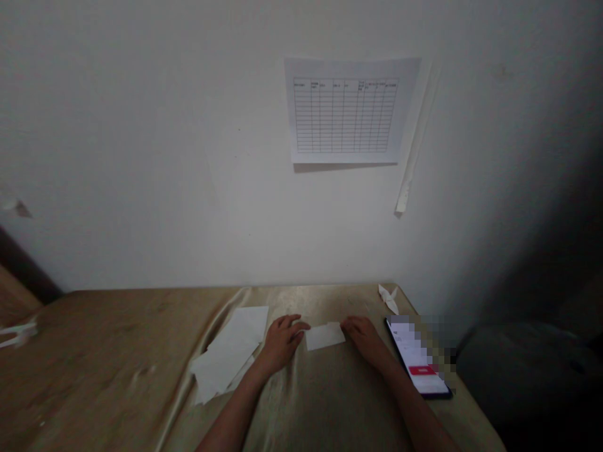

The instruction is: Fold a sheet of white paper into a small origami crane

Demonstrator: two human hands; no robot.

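Note:
A small white paper [325, 336] lies on the tan cloth-covered table [117, 351], folded to a narrow rectangle. My left hand [281, 339] rests at its left end, fingers curled down with the tips touching the edge. My right hand [362, 334] presses on its right end, fingers bent over the edge. Both hands lie knuckles up on the cloth.
A loose stack of white sheets [230, 358] lies left of my left hand. A lit phone [417, 361] rests to the right near the table's edge. A small folded paper shape [389, 297] sits at the back right corner. A printed grid sheet [346, 112] hangs on the wall.

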